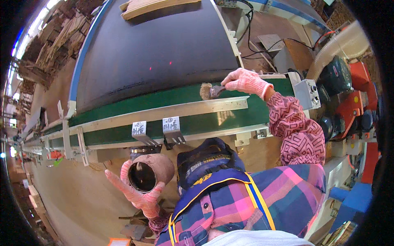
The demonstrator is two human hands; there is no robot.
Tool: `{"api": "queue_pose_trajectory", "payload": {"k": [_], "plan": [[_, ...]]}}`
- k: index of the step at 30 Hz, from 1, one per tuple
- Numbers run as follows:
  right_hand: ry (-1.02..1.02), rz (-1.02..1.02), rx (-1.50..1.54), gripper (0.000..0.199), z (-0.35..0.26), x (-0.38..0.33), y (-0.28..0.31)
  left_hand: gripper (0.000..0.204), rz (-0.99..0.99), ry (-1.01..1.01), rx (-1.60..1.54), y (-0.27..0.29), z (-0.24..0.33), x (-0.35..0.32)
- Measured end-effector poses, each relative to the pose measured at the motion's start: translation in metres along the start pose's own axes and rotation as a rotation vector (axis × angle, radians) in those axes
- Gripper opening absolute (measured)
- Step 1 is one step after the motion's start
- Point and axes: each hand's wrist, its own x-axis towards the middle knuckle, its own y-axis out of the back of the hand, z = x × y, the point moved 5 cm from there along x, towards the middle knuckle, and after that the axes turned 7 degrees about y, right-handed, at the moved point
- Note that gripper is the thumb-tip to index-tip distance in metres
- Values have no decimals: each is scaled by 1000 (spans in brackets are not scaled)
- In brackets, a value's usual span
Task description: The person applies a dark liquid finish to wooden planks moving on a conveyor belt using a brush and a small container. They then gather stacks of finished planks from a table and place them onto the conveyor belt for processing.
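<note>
Right hand: our right hand (247, 82), in a pink knit glove, is closed around the handle of a small brush (209, 91), reached out over the green edge of the machine.
Brush: its pale bristles touch the green strip (164, 98) just left of the right hand; most of the handle is hidden inside the glove.
Left hand: our left hand (137, 192), gloved the same, holds a brown cup-like container (150, 172) low and close to the body; the fingers (116, 180) spread wide around it and the palm is under it.
Container: its dark mouth faces the camera, and we cannot make out what is inside.
Hidden: the left wrist and forearm vanish behind our plaid shirt (254, 197); the right arm's patterned pink sleeve (295, 131) covers part of the machine's corner.
Beyond the hands: a wide black belt (156, 45) stretches away from the right hand, with two small red light spots on it, and a wooden board (156, 6) at the far end is cut off by the picture's edge.
Between the hands: a metal rail (184, 110) with two small grey tags (139, 129) hanging from it; the marks on them are too small to tell.
Right of the right hand: a grey control box (307, 93), a ribbed pale hose (340, 45) and red machine parts (353, 102), bent by the lens.
Left of the left hand: the floor (74, 197), blurred towards the rim.
</note>
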Motion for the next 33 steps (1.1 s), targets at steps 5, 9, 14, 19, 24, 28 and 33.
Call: {"api": "queue_pose_trajectory", "payload": {"k": [5,9,14,19,24,28,33], "plan": [[-84,43,-3,37,78,-35,49,147,16,6,-28,1,5,-5],[-105,89,-28,36,116,-59,66,147,38,37,-18,-4,5,-8],[164,-16,76,37,0,23,-25,144,8,50,17,-13,14,-14],[158,-28,-13,37,48,9,22,140,29,-3,30,-5,10,-24],[-144,4,-130,33,112,-66,93,141,46,34,16,-2,7,-33],[-39,2,3,37,79,-35,44,141,14,15,16,-15,14,-30],[71,-24,45,34,61,-15,22,138,9,-50,9,-19,17,-33]]}}
